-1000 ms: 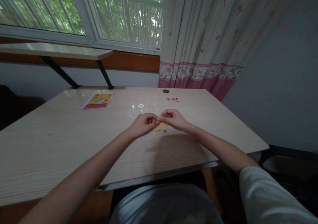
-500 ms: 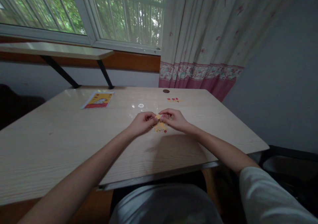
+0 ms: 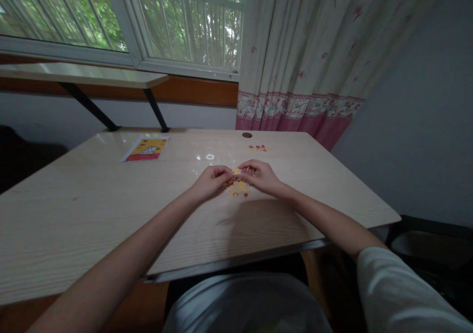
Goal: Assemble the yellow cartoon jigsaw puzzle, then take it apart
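Close together above the middle of the desk, my two hands pinch the same small yellow puzzle piece (image 3: 236,172) between them. My left hand (image 3: 214,180) has it by the left side, thumb against fingers. On the other side my right hand (image 3: 259,176) closes thumb and forefinger on its edge. Just below the fingertips lie several flat yellow puzzle pieces (image 3: 237,190) with dark and red marks, partly covered by the hands. Farther back is a short row of red and yellow pieces (image 3: 258,149). The exact shapes are too small to make out.
A yellow and red picture sheet (image 3: 147,149) with a white animal lies at the back left of the desk (image 3: 111,210). Near the back edge is a round brown cable hole (image 3: 247,135). A raised shelf (image 3: 84,74) stands at left, and a curtain (image 3: 295,77) hangs behind.
The hands stay almost in place. Their fingers have shifted slightly, and the held yellow piece sits a little higher and flatter between them. The pieces on the desk look unmoved.
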Available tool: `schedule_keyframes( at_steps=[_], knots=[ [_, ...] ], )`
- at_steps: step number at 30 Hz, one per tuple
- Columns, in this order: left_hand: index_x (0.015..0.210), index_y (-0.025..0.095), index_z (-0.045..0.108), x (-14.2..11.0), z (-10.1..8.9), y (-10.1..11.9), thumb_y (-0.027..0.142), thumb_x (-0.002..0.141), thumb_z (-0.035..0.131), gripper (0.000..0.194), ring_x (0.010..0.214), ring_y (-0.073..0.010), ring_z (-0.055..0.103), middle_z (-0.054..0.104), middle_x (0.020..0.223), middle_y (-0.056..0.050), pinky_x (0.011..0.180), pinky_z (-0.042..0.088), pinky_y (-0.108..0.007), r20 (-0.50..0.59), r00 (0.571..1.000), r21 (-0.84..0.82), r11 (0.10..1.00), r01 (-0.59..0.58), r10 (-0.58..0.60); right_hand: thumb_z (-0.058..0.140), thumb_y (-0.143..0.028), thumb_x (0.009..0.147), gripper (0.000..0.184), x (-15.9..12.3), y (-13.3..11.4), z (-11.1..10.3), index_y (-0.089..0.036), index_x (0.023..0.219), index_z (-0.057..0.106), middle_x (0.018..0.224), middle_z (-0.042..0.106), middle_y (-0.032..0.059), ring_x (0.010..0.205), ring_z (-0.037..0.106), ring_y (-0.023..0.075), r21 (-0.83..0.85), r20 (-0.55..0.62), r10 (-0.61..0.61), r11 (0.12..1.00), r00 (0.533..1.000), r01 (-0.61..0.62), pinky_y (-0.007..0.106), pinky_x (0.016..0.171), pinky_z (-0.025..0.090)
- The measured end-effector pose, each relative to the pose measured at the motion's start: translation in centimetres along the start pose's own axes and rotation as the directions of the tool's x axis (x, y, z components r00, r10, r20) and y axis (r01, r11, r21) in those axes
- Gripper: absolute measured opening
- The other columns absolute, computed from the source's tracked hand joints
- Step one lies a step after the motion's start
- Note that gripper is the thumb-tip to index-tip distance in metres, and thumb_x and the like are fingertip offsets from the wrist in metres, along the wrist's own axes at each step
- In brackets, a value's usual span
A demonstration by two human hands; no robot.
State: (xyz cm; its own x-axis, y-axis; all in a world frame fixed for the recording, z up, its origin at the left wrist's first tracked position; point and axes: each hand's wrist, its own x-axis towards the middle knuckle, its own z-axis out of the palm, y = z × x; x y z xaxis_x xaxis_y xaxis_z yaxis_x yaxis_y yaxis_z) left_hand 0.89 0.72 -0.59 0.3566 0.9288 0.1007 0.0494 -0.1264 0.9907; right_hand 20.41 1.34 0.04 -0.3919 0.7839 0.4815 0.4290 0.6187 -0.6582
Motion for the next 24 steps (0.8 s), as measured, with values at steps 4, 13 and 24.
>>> schedule_keyframes(
  at_steps=[4, 13, 24],
  knots=[
    [0.069, 0.013, 0.064, -0.01, -0.01, 0.27, 0.035, 0.068, 0.066, 0.023, 0.058, -0.0108, 0.051, 0.062, 0.064, -0.003, 0.056, 0.037, -0.024, -0.021, 1.000, -0.009, 1.000, 0.013, -0.013, 0.065, -0.036, 0.077, 0.024, 0.02, -0.17, -0.04, -0.018, 0.094, 0.067, 0.083, 0.065, 0.0041, 0.069, 0.054, 0.0120, 0.006, -0.020, 0.010, 1.000, 1.000, -0.010, 0.027, 0.067, 0.044],
    [0.069, 0.012, 0.063, 0.02, 0.08, -0.05, 0.039, 0.068, 0.068, 0.028, 0.057, -0.0104, 0.051, 0.061, 0.062, -0.002, 0.057, 0.038, -0.024, -0.029, 1.000, -0.064, 0.998, -0.004, 0.002, 0.065, -0.032, 0.079, 0.019, 0.01, -0.20, -0.14, -0.018, 0.091, 0.066, 0.085, 0.064, 0.0039, 0.067, 0.053, 0.0107, 0.015, -0.032, -0.093, 0.995, 0.995, 0.094, 0.026, 0.066, 0.044],
    [0.069, 0.013, 0.062, 0.01, -0.05, 0.17, 0.041, 0.069, 0.065, 0.028, 0.057, -0.0109, 0.050, 0.059, 0.063, -0.002, 0.056, 0.038, -0.024, -0.043, 0.999, 0.030, 0.999, -0.027, 0.028, 0.060, -0.033, 0.083, 0.018, -0.20, -0.28, -0.11, -0.019, 0.092, 0.065, 0.089, 0.064, 0.0057, 0.075, 0.054, 0.0134, -0.063, -0.049, -0.153, 0.987, 0.987, 0.150, 0.028, 0.070, 0.045]
  ],
)
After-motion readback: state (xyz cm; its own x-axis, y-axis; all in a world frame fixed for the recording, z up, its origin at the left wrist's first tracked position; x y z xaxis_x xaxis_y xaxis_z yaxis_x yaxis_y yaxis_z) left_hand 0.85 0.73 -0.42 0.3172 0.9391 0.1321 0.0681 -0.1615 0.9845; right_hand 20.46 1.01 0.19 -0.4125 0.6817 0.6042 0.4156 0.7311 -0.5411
